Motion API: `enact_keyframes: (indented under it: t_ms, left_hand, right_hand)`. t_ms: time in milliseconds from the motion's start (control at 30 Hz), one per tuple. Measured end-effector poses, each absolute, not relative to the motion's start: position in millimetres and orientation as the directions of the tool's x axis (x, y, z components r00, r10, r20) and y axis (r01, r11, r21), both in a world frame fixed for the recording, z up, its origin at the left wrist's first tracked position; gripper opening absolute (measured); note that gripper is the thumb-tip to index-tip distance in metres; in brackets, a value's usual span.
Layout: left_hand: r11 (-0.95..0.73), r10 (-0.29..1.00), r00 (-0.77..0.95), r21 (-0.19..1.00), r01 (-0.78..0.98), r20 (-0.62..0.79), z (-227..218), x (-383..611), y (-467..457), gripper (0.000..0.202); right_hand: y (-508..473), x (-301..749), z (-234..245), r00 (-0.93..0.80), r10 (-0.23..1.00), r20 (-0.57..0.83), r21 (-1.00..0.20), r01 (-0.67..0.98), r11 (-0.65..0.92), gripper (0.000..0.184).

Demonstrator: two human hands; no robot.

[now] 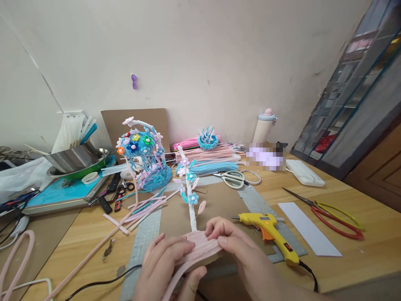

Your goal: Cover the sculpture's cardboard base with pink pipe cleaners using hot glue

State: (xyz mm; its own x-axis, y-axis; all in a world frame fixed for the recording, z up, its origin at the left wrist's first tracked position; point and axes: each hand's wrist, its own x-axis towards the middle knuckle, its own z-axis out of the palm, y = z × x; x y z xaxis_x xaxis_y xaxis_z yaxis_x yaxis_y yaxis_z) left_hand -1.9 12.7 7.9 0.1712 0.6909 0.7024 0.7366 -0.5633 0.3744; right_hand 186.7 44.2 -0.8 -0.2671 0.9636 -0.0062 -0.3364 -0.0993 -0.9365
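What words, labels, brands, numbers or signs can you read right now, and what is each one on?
None reads clearly.
Yellow glue gun: small markings on its dark side label, too small and blurred to read.
Pixelated patch near the wall: nothing on it can be made out.

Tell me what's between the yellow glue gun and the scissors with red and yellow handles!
In the head view, an edge of the gray mat, then a white strip, then bare wooden tabletop.
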Motion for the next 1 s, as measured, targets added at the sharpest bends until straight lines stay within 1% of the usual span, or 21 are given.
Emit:
enact_keyframes:
  t_ms: [100,200,267,400,667,800,900,1000]
  left_hand:
    - [-0.605,0.671,0.267,0.303,0.736,0.692,9,-4,14,0.020]
    - [-0.554,0.699,0.178,0.366,0.748,0.693,8,0,12,0.021]
    - [-0.534,0.704,0.121,0.410,0.740,0.700,6,4,11,0.022]
    - [-0.543,0.693,0.088,0.438,0.717,0.716,3,9,10,0.022]
    - [-0.533,0.701,0.068,0.458,0.711,0.710,3,8,11,0.022]
    - [-0.540,0.705,0.088,0.452,0.710,0.704,3,8,10,0.021]
    - [-0.528,0.714,0.095,0.445,0.723,0.693,4,8,9,0.021]
    - [-0.518,0.724,0.108,0.432,0.738,0.682,7,5,8,0.020]
  right_hand:
    - [44,185,-6,-0.240,0.970,0.039,-0.947,-0.320,-0.041,0.032]
    - [44,182,-10,-0.216,0.972,0.093,-0.952,-0.305,0.023,0.036]
    - [43,181,-11,-0.213,0.970,0.115,-0.957,-0.287,0.050,0.036]
    - [41,180,-11,-0.204,0.968,0.144,-0.963,-0.252,0.090,0.034]
    - [42,178,-12,-0.202,0.967,0.157,-0.965,-0.240,0.107,0.035]
    - [42,178,-14,-0.199,0.967,0.158,-0.967,-0.232,0.110,0.034]
    - [41,180,-11,-0.210,0.967,0.142,-0.973,-0.206,0.098,0.036]
    - [39,183,-4,-0.230,0.964,0.132,-0.984,-0.145,0.100,0.038]
